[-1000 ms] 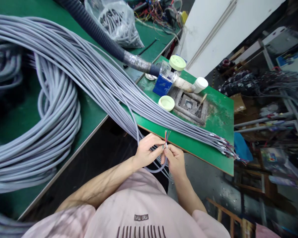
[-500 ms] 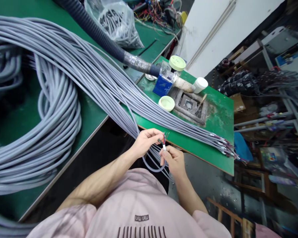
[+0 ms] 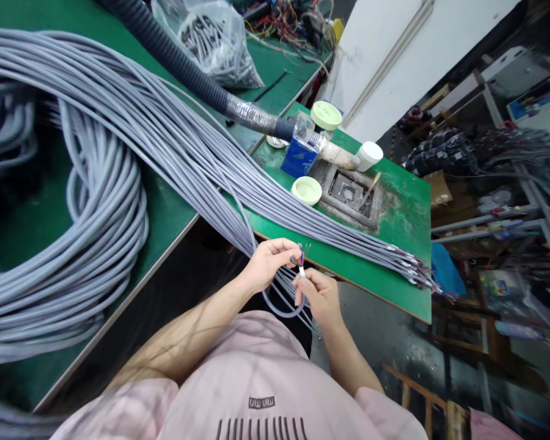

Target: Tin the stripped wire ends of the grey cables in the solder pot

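Note:
Between my hands, in front of my chest, is the end of a grey cable (image 3: 286,315) with thin coloured wires (image 3: 302,254) fanning out of a white sleeve (image 3: 302,272). My right hand (image 3: 321,294) pinches the cable just below that sleeve. My left hand (image 3: 269,264) has thumb and fingertips closed at the fanned wires; it pinches some of them, though exactly which is too small to tell. Behind my hands a long bundle of grey cables (image 3: 275,201) runs across the bench, its stripped ends (image 3: 415,269) lying near the right edge.
Coiled grey cables (image 3: 114,201) fill the left bench. A dark ribbed hose (image 3: 183,67) reaches down to a blue box (image 3: 299,157). Nearby stand a pale green dish (image 3: 307,190), a white tub (image 3: 370,156) and a grimy square pot (image 3: 351,192) with a stick in it.
My hands stay in nearly the same place, with the left fingers still at the wires. The wire tips have shifted slightly. The whole view has moved a little.

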`<state>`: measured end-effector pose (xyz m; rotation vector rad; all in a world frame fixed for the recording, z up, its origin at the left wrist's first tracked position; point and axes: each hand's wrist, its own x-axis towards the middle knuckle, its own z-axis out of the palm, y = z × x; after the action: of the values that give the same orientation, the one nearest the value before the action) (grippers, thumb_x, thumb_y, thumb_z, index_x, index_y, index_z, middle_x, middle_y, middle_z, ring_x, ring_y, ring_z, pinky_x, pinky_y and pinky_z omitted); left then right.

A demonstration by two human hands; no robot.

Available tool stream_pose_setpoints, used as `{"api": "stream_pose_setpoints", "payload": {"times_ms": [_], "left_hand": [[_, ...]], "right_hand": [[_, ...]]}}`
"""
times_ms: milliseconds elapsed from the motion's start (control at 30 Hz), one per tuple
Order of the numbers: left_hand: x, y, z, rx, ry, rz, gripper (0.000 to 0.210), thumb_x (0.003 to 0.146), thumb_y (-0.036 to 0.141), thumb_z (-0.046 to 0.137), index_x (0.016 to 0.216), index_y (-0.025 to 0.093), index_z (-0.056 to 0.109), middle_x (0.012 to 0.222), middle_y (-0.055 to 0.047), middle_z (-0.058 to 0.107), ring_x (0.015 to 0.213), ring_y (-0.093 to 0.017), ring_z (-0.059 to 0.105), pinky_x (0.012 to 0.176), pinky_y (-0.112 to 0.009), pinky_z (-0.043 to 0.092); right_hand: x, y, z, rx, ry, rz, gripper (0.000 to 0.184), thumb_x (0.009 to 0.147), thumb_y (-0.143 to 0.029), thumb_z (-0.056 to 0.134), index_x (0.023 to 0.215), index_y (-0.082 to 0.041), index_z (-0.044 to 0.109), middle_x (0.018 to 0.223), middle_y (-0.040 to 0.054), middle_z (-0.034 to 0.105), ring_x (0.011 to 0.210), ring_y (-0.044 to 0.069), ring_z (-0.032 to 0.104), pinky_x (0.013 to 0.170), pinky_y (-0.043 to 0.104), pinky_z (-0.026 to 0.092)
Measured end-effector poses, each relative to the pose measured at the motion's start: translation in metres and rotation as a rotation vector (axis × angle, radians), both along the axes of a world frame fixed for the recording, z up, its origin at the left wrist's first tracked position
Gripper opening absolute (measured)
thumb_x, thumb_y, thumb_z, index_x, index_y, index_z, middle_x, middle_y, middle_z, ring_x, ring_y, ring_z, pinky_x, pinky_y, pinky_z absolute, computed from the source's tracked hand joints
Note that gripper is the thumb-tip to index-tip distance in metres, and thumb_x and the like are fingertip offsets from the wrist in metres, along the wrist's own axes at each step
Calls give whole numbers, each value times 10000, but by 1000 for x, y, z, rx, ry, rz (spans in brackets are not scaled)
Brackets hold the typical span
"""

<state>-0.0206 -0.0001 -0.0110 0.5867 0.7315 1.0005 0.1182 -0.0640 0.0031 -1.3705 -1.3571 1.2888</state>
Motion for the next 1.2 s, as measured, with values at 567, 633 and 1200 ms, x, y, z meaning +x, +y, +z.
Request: {"api": "stream_pose_setpoints", "payload": {"times_ms": [567,633,1200], "left_hand": [[6,-1,1,-74,-44,26,310,540,365,854,642,126,685,580,-6,658,476,-50,507,501,-178,412],[6,-1,1,-77,-43,26,312,545,367,852,644,124,684,589,-11,661,486,-53,512,505,-181,414],[5,-2,-2,-60,-32,14,305,585,372,837,669,121,685,601,-11,658,504,-57,515,528,-191,422]], "right_hand": [[4,5,-16,-181,449,29,303,812,-455,643,707,-172,617,396,-41,529,351,88,416,434,230,299],[3,7,-15,-204,457,20,318,795,-472,656,692,-175,604,386,-44,519,346,90,415,427,229,297],[2,8,-16,-206,459,31,358,772,-518,664,682,-178,599,374,-43,512,344,97,422,432,234,324]]}}
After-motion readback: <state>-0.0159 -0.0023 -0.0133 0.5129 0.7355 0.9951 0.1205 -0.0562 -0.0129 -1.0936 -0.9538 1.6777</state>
